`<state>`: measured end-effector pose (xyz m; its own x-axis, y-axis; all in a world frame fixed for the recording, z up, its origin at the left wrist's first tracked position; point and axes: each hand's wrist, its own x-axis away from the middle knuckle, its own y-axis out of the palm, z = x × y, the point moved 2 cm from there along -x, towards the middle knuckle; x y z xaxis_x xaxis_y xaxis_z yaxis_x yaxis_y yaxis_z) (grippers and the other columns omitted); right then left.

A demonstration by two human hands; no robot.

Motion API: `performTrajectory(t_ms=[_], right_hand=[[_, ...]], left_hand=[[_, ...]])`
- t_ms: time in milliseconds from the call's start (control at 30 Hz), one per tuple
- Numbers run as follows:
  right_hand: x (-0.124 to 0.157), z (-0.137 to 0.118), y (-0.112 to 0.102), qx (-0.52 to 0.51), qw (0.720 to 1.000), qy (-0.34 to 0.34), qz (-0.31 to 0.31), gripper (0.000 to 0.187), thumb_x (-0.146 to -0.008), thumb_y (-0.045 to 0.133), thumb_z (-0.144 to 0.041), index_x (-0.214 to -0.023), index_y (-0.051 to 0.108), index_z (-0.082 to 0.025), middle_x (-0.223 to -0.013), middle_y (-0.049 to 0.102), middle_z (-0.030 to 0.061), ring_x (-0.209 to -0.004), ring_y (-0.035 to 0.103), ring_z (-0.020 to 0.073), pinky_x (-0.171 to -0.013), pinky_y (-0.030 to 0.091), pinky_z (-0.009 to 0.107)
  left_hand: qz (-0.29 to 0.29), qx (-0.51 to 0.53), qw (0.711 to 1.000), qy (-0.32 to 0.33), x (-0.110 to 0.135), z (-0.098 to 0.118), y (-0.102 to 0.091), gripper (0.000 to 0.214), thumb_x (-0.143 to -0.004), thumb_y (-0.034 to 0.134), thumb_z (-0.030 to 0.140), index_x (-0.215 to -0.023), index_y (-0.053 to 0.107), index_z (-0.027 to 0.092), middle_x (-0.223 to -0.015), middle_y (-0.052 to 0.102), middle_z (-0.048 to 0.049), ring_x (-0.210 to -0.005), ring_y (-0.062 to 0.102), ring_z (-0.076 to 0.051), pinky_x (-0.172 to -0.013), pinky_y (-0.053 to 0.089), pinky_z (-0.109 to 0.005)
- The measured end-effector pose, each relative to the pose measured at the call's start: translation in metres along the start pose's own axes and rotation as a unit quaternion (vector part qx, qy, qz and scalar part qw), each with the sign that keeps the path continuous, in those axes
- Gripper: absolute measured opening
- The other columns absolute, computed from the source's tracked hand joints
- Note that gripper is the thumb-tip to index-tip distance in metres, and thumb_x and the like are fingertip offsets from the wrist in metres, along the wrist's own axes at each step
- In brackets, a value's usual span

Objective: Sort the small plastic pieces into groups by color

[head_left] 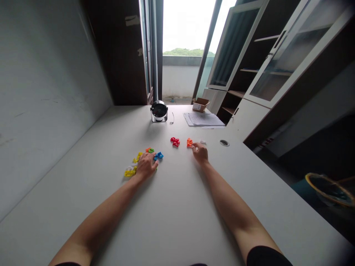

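- The white counter (172, 210) is carrying everything, and two bare forearms are reaching across it from the near edge.
- The left hand (146, 166) is lying palm-down and open, with its fingers spread, on a loose group of small plastic pieces.
- Around that hand, two yellow clumps (130, 171) are lying to its left, with one whitish piece (129, 168) touching the nearer clump. One green piece (150, 150) and one orange piece (148, 149) are sitting just past the fingers, and one blue clump (158, 156) is touching the fingertips.
- The right hand (200, 153) is resting with its fingers loosely curled; I cannot tell whether it is gripping anything.
- Just beyond that hand, one orange clump (189, 142) and one small pale piece (203, 142) are lying near its fingers.
- Between the hands and farther out, one red clump (175, 142) is lying apart from the others.
- Farther back, one cable grommet (224, 143), one stack of papers (203, 119), one cardboard box (200, 105) and one round metal fan (159, 111) are sitting on the counter.
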<state>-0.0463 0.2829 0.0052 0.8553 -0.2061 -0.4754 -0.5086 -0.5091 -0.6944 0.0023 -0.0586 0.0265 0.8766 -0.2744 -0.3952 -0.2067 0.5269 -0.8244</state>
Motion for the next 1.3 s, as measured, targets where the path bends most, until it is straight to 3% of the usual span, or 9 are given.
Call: performTrajectory(t_ms=[167,333,600,800,967,1100,1233,1300], right_hand=[[0.010,-0.025,0.005,-0.029,0.995,-0.058,-0.075,0.023,-0.089,0.049,-0.029,-0.093,0.071,-0.023,-0.092,0.072,0.0013,-0.071,0.059,0.0160,-0.075,0.042,0.027],[0.018,-0.037,0.009,-0.032,0.988,-0.095,-0.114,0.023,-0.089,0.049,-0.027,-0.095,0.072,-0.024,-0.087,0.071,0.0006,-0.068,0.058,0.0144,-0.073,0.043,0.026],[0.025,-0.046,0.018,-0.051,0.980,-0.137,-0.137,0.024,-0.093,0.050,-0.030,-0.095,0.073,-0.023,-0.085,0.071,0.0005,-0.069,0.059,0.0137,-0.073,0.043,0.025],[0.025,-0.042,0.021,-0.051,0.980,-0.125,-0.150,0.020,-0.093,0.053,-0.028,-0.097,0.072,-0.022,-0.086,0.072,0.0020,-0.068,0.060,0.0127,-0.072,0.044,0.023],[0.025,-0.038,0.022,-0.055,0.980,-0.124,-0.143,0.018,-0.093,0.055,-0.025,-0.097,0.072,-0.023,-0.085,0.072,0.0025,-0.071,0.062,0.0135,-0.072,0.045,0.023],[0.025,-0.037,0.022,-0.063,0.980,-0.124,-0.142,0.017,-0.092,0.056,-0.023,-0.098,0.072,-0.024,-0.086,0.071,0.0023,-0.072,0.062,0.0134,-0.072,0.045,0.023],[0.025,-0.038,0.022,-0.074,0.980,-0.126,-0.136,0.017,-0.091,0.056,-0.023,-0.097,0.072,-0.023,-0.086,0.071,0.0021,-0.072,0.061,0.0132,-0.071,0.044,0.023],[0.025,-0.039,0.022,-0.077,0.979,-0.128,-0.136,0.017,-0.091,0.055,-0.023,-0.096,0.072,-0.022,-0.086,0.071,0.0020,-0.071,0.060,0.0129,-0.069,0.044,0.023]], left_hand=[[-0.015,0.019,1.000,0.012,0.000,0.004,-0.002,0.043,-0.090,0.056,0.044,-0.129,0.059,0.026,-0.117,0.066,-0.0069,-0.118,0.054,-0.026,-0.107,0.042,-0.044],[-0.027,0.015,0.999,0.035,0.001,0.006,-0.003,0.053,-0.083,0.066,0.041,-0.133,0.055,0.026,-0.125,0.062,-0.0078,-0.124,0.052,-0.027,-0.112,0.040,-0.044],[-0.048,-0.020,0.995,0.083,0.001,0.009,-0.002,0.036,-0.091,0.052,0.022,-0.124,0.059,0.034,-0.129,0.062,-0.0019,-0.119,0.055,-0.023,-0.115,0.037,-0.042],[-0.016,-0.086,0.996,-0.004,-0.004,0.000,-0.018,0.030,-0.096,0.047,0.036,-0.118,0.064,0.025,-0.116,0.065,-0.0100,-0.111,0.056,-0.025,-0.100,0.042,-0.039],[0.013,-0.145,0.984,-0.104,-0.015,-0.032,-0.037,0.029,-0.094,0.042,0.028,-0.110,0.065,0.021,-0.107,0.065,-0.0119,-0.102,0.058,-0.025,-0.088,0.043,-0.035],[-0.073,-0.085,0.980,-0.164,-0.026,-0.076,-0.055,0.028,-0.089,0.050,0.038,-0.107,0.061,0.020,-0.104,0.066,-0.0077,-0.088,0.060,-0.020,-0.075,0.042,-0.029],[-0.225,0.010,0.969,-0.105,-0.021,-0.110,-0.071,0.046,-0.083,0.054,0.062,-0.098,0.060,0.019,-0.091,0.066,-0.0035,-0.077,0.057,-0.016,-0.064,0.037,-0.024],[-0.263,0.023,0.961,-0.082,-0.014,-0.118,-0.075,0.051,-0.080,0.056,0.068,-0.092,0.061,0.019,-0.085,0.065,-0.0026,-0.072,0.055,-0.015,-0.061,0.036,-0.023]])
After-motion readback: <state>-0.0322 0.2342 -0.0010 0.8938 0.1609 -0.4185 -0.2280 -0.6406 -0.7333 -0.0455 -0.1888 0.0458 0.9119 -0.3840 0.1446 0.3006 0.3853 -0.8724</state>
